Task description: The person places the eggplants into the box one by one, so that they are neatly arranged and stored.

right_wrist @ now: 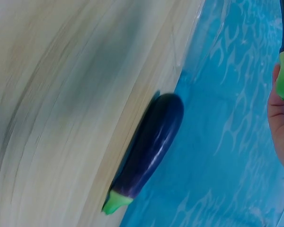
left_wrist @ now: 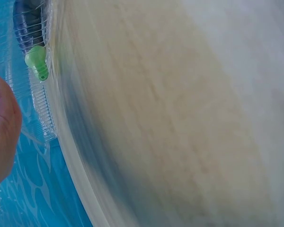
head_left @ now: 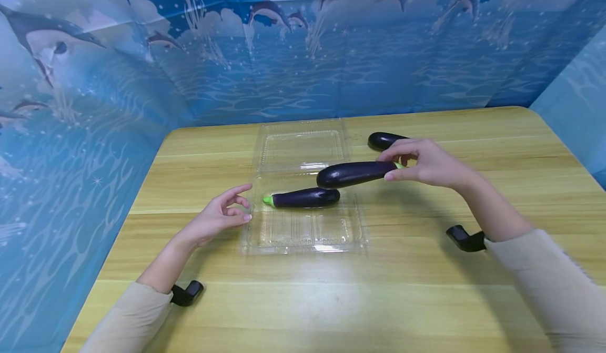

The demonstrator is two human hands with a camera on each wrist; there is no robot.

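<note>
My right hand (head_left: 423, 162) pinches a dark purple eggplant (head_left: 352, 174) by its green stem end, holding it over the right part of a clear plastic clamshell container (head_left: 307, 232). A second eggplant (head_left: 305, 198) lies inside that container, its green stem (left_wrist: 36, 61) pointing left. Beside the container's left edge is my left hand (head_left: 218, 217), fingers loosely bent with nothing between them. Behind the right hand, a third eggplant (head_left: 385, 140) rests on the table, partly covered in the head view; the right wrist view shows this eggplant (right_wrist: 149, 146) whole.
The container's lid (head_left: 303, 145) lies folded back flat toward the rear of the wooden table (head_left: 331, 300). A blue sea-patterned cloth (head_left: 293, 79) with dolphins hangs behind the table and at its sides. Black camera mounts (head_left: 466, 239) sit on both wrists.
</note>
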